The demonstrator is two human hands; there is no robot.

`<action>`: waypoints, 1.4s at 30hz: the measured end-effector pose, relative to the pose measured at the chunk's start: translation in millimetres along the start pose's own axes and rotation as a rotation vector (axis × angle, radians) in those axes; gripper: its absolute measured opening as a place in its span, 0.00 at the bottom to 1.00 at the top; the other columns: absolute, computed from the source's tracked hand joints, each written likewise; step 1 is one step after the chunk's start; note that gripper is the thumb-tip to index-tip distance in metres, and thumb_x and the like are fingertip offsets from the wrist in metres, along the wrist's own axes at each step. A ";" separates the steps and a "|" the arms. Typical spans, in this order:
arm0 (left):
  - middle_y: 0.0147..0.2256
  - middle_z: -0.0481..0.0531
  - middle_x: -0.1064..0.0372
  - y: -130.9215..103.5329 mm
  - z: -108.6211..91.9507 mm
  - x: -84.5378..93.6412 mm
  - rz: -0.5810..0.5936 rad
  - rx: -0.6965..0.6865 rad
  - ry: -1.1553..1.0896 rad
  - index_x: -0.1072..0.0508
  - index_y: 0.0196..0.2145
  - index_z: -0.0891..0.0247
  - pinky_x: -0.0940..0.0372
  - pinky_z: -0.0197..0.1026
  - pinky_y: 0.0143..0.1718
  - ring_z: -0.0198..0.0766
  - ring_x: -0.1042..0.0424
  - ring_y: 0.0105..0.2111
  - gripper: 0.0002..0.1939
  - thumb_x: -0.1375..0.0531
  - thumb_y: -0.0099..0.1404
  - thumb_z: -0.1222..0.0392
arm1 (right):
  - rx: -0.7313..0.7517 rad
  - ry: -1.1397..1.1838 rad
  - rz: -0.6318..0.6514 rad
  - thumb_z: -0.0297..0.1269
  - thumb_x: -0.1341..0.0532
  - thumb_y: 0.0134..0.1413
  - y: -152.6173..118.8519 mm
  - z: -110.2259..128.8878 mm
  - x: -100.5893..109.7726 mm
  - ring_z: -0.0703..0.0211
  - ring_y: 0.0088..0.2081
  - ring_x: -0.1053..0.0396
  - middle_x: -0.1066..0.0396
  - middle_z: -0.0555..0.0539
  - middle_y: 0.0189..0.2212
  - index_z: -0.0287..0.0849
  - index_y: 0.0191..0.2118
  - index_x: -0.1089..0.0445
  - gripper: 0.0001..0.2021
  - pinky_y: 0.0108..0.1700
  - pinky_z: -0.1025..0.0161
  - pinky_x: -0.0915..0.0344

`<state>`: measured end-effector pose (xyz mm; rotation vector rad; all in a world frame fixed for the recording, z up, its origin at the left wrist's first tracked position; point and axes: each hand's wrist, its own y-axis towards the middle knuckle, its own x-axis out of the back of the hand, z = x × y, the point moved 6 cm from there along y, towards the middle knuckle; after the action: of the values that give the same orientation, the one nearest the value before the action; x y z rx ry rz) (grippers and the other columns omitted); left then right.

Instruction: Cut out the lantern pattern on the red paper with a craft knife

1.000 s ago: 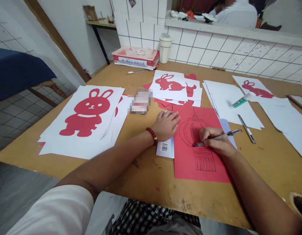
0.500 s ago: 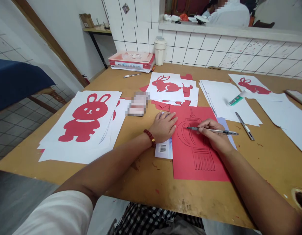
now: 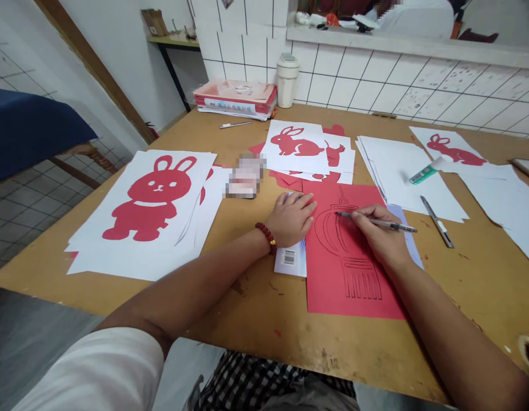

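A sheet of red paper [image 3: 328, 291] lies on the table with a lantern outline [image 3: 327, 231] drawn in dark lines, a fringed tassel below it. My right hand [image 3: 382, 234] is closed round a pen [image 3: 397, 226], its tip touching near the top of the lantern's body. Part of the drawing is hidden behind that hand. My left hand [image 3: 291, 220] lies flat with fingers spread, fingertips on the red paper's left edge. Beneath the paper, a pale booklet with a barcode [image 3: 290, 262] sticks out on the left.
White sheets with red rabbit cut-outs lie left [image 3: 153, 197] and behind [image 3: 294, 142]. On the right are a glue stick [image 3: 427, 170], a craft knife [image 3: 437, 221] and white paper [image 3: 397, 177]. A cup [image 3: 287, 80] and a paper stack [image 3: 234, 98] stand by the tiled wall.
The pen tip has moved up along the lantern drawing, my right hand shifting with it. My left hand stays on the paper's edge. The whole view has shifted slightly.
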<state>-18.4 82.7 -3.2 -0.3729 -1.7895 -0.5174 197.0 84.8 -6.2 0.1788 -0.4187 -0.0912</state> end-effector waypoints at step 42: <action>0.68 0.55 0.44 0.2 0.9 -2.1 -0.024 0.008 -0.002 0.34 0.63 0.61 0.55 0.60 0.68 0.50 0.46 0.66 0.23 0.53 0.74 0.57 | -0.063 0.023 0.097 0.44 0.32 0.55 -0.6 2.9 -6.8 0.55 0.35 0.26 0.22 0.49 0.32 0.46 0.33 0.26 0.08 0.41 0.58 0.33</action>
<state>-18.5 83.4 -5.4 -0.3469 -1.7997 -0.5273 189.7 84.7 -6.4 0.0975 -0.4007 -0.0065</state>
